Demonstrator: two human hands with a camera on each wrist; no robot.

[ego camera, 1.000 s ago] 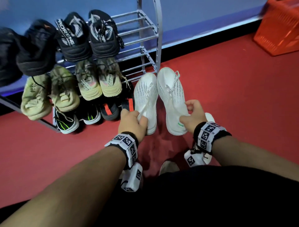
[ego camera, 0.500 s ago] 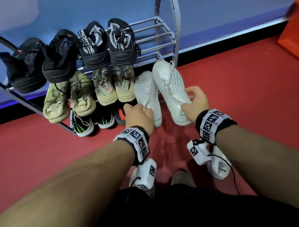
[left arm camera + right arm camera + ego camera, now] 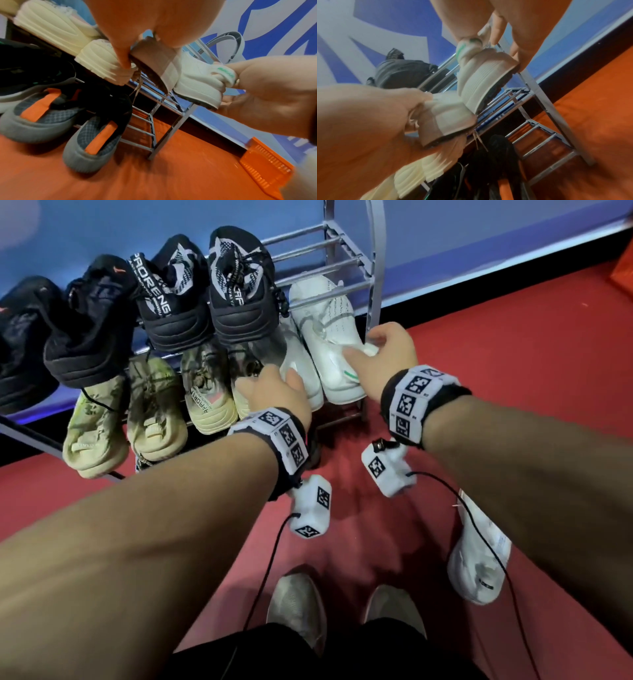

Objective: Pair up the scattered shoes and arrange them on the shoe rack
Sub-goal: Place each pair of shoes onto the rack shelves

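Both hands' fingers grip white shoes point(image 3: 327, 344) at the rack point(image 3: 371, 282) on red floor point(image 3: 513, 364).

Counted in the head view:

- Shoe rack point(image 3: 375, 285): one, of grey metal, three tiers seen.
- Black shoes, top tier: four, from the left end point(image 3: 24, 337), point(image 3: 92, 316), point(image 3: 171, 296), point(image 3: 239, 289).
- Olive-tan shoes, middle tier: four, point(image 3: 94, 433), point(image 3: 154, 409), point(image 3: 205, 392), point(image 3: 245, 378).
- White knit shoes, right end of the middle tier: two, point(image 3: 301, 361) and point(image 3: 329, 320).
- Grey shoes with orange tabs, bottom tier: two were seen in the left wrist view, point(image 3: 34, 113) and point(image 3: 92, 142); other dark shoes there could not be counted.
- White shoe on the floor point(image 3: 476, 563): one.
- Orange basket point(image 3: 264, 162): one.
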